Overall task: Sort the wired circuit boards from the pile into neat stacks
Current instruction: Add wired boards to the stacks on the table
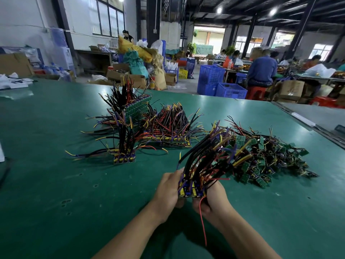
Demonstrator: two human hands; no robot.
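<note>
Board bundle (pixel 192 190) part-hidden between left hand (pixel 168 191), right hand (pixel 212 200)

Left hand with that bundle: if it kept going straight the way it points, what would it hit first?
Probably the loose pile of small green circuit boards with tangled wires, ahead and right of the left hand and its gripped bundle of wired boards; depth is unclear.

Light: bright, supplied by ceiling lamps (pixel 219 10) and an overexposed doorway (pixel 209 37).
Shadows: soft, thrown on the green table (pixel 56 184).
Edges: bent by wide-angle distortion.
</note>
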